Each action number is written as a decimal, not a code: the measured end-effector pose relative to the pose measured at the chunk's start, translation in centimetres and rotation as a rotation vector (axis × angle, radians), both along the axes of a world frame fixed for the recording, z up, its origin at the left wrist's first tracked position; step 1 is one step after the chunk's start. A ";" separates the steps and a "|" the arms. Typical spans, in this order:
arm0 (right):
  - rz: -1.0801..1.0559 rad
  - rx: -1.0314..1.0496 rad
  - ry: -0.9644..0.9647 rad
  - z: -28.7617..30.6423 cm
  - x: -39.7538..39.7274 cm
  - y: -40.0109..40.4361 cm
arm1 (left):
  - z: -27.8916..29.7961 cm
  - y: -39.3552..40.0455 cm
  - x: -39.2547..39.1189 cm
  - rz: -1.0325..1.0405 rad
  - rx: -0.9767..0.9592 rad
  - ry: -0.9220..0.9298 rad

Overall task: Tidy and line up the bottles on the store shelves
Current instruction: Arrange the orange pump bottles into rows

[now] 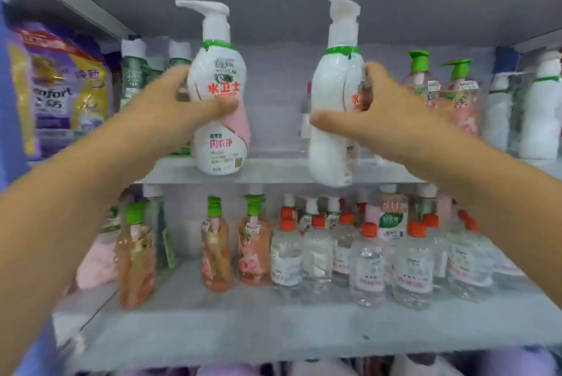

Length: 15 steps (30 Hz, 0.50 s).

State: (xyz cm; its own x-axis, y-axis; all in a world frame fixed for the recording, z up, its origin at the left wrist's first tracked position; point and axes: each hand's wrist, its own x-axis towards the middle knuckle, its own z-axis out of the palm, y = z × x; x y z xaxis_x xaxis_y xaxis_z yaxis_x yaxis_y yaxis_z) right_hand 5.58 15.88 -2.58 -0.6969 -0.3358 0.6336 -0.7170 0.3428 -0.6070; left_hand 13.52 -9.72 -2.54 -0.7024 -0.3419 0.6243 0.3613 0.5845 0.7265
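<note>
Two white plastic pump bottles are gripped at upper grey shelf (273, 173) front: left hand (170, 108) round label-forward bottle (217, 120), right hand (386, 114) round side-turned bottle (330, 120). Neither set down yet; lower-shelf clear red-capped bottles (365, 260) are clustered, unaligned.

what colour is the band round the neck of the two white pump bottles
Green band, clearest in the head view.

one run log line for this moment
left hand: grips left pump bottle | right hand: grips right pump bottle | stage: upper shelf
</note>
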 end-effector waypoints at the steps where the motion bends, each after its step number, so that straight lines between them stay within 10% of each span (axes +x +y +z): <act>1: 0.034 0.016 0.018 -1.3 1.7 2.0 | -1.0 1.2 1.8 -0.004 -0.017 0.032; 15: 0.096 -0.168 -0.395 -24.0 -3.7 3.8 | -24.5 5.8 -1.8 0.102 0.268 -0.224</act>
State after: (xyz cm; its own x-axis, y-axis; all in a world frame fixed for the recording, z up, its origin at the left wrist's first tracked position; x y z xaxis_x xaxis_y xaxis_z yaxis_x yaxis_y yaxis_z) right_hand 1.86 19.64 -26.58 -0.8674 -0.3260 0.3758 -0.4422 0.1589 -0.8827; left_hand 11.75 -3.94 -27.05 -0.7655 -0.5479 0.3376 0.1252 0.3877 0.9132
